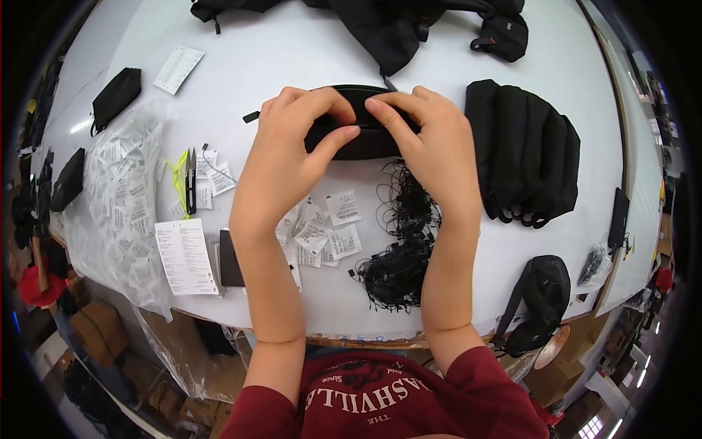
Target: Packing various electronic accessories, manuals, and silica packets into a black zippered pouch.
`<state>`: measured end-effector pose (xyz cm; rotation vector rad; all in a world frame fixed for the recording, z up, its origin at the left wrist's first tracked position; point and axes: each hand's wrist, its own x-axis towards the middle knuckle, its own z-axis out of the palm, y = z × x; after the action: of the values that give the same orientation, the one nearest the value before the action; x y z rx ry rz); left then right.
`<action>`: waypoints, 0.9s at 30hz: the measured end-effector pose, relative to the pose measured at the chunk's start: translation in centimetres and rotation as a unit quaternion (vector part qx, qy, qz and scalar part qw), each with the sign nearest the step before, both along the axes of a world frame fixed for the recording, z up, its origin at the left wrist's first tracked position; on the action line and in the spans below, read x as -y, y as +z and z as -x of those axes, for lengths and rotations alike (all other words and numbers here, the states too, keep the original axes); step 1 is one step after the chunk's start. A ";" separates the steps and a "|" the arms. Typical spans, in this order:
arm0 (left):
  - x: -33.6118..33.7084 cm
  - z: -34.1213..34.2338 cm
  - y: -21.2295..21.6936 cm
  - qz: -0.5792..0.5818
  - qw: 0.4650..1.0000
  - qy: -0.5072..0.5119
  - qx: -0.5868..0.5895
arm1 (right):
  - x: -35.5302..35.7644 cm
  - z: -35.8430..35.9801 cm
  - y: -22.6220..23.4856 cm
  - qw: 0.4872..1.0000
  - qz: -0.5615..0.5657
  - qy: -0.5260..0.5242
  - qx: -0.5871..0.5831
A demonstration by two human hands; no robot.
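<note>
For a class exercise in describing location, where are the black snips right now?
In the head view, the black snips lie on the left, between a yellow-green ribbon and small white labels.

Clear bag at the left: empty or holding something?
Holding something: many white printed tags show through the film of the clear bag. I cannot tell how full it is.

We record bright, diffuse light across the white table [256, 58], a glare patch at left, strongly bent edges and blackened corners.
</note>
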<state>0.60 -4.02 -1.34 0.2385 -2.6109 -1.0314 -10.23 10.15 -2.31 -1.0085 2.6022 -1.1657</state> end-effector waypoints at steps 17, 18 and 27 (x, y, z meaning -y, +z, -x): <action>3.1 -3.1 -1.7 -0.114 0.903 0.073 0.407 | 0.2 0.5 -0.1 0.998 -0.019 -0.046 0.023; 2.9 -3.0 -1.6 -0.121 0.913 0.061 0.385 | 0.0 0.7 -0.1 0.998 -0.025 -0.050 0.028; 0.6 -1.6 2.7 -0.022 0.968 0.162 -0.188 | 0.0 0.4 -0.3 0.999 -0.017 -0.026 0.020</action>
<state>2.21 -4.62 1.35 0.4204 -2.1243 -0.9165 -10.64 10.16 -2.60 -0.9067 2.6232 -1.1359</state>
